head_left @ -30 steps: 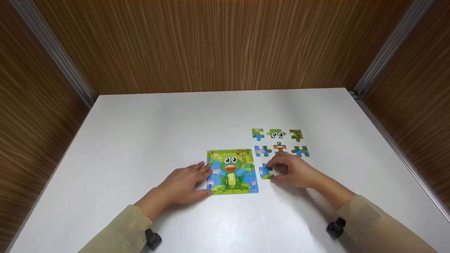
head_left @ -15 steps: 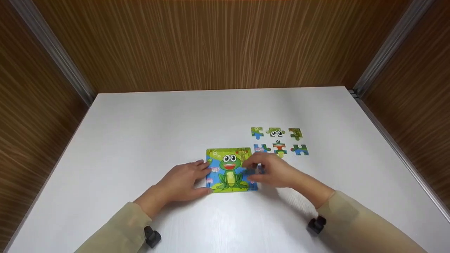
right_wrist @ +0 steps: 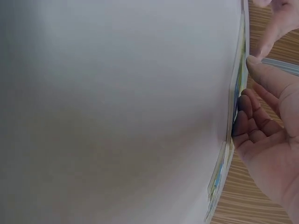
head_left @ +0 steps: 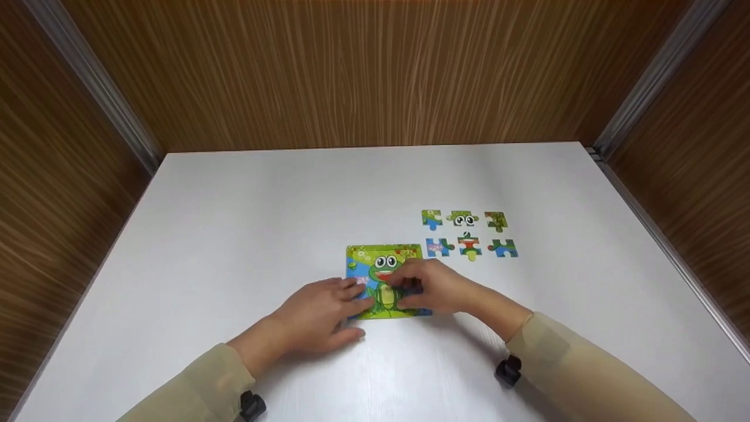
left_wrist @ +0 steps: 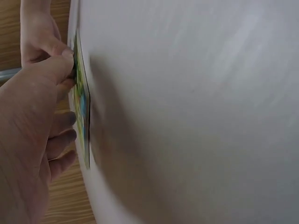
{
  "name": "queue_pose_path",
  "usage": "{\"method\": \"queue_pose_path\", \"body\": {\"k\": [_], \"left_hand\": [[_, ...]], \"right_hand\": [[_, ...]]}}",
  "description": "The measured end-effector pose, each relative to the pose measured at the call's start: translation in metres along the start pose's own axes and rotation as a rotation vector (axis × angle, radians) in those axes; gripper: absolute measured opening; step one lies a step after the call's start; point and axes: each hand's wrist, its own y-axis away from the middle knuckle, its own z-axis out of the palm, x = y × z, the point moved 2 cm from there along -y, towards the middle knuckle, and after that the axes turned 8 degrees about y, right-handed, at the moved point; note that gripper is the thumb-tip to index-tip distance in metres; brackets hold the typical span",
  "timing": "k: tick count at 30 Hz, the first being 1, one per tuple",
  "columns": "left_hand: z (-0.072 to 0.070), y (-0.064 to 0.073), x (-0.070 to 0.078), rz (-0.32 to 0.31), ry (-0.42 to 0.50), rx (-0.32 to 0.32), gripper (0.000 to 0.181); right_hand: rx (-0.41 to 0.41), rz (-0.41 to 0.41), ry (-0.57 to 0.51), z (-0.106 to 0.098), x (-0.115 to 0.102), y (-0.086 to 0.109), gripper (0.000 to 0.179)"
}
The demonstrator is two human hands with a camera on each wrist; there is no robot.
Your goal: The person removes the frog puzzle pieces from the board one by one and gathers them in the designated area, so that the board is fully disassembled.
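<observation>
A frog-picture puzzle board [head_left: 360,255] with a raised rim lies flat on the white table. My left hand [head_left: 319,313] rests at its left side, fingers stretched over that edge and the thumb on the table just below. Above the right half of the board, my right hand [head_left: 436,287] pinches a puzzle piece between thumb and fingers; the piece itself is mostly hidden by the hand. The right wrist view shows that hand's curled fingers [right_wrist: 247,116] close to the board's edge. Both hands come near each other in the left wrist view, over the thin board [left_wrist: 83,107].
Several loose jigsaw pieces lie in two rows right of and behind the board, among them one with eyes [head_left: 464,220] and one with a red mouth [head_left: 469,245]. Wood-grain panels [head_left: 375,70] enclose the white table [head_left: 263,205] at back and sides.
The right hand has moved left from the loose pieces onto the board, and the bottom-left piece has gone from its place. The left hand has shifted slightly, its fingers reaching further over the board.
</observation>
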Motion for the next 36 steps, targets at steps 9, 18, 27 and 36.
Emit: {"method": "queue_pose_path", "body": {"k": [9,18,27,36], "left_hand": [[0.007,0.003,0.005,0.041,0.015,-0.031,0.056],[0.008,0.003,0.004,0.038,0.022,-0.041,0.057],[0.007,0.001,0.004,0.029,0.026,-0.051,0.056],[0.007,0.002,0.005,0.035,0.026,-0.032,0.055]], "right_hand": [[-0.068,0.033,-0.052,0.0,0.004,-0.001,0.036],[-0.146,0.06,-0.069,0.0,0.004,-0.004,0.049],[-0.246,0.087,0.01,-0.003,-0.003,-0.005,0.058],[-0.269,0.105,0.04,-0.002,-0.007,-0.007,0.05]]}}
